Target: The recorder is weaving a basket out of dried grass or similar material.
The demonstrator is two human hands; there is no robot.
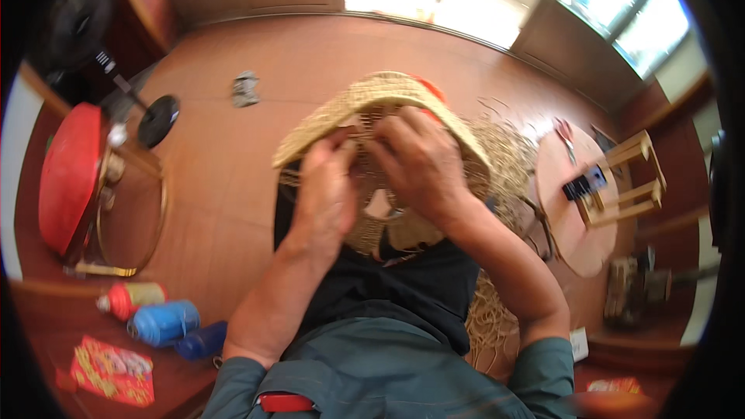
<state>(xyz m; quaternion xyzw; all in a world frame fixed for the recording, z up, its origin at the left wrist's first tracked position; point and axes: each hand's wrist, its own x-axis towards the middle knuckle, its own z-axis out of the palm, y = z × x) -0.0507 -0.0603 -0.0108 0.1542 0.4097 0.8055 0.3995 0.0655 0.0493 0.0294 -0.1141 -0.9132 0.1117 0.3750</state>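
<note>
A woven straw basket [380, 89], tan and curved, rests on my lap with its broad rim arching over my hands. Something orange-red [431, 93] shows along its far right side. My left hand [330, 182] pinches the weave under the rim with thumb and fingers together. Close beside it, my right hand [419, 159] has its fingers curled in against the inner weave. The fingertips of both hands are partly hidden and a little blurred, so any single strand between them cannot be made out. Loose ends and gaps show in the weave nearer my body.
Loose straw strands [504, 159] heap on the floor at right. Beyond them, a round board [555, 221] bears red-handled scissors [565, 133], a phone [582, 185] and a small wooden stool [632, 178]. At left are a red round object [70, 178], a fan base [159, 120] and bottles [164, 322].
</note>
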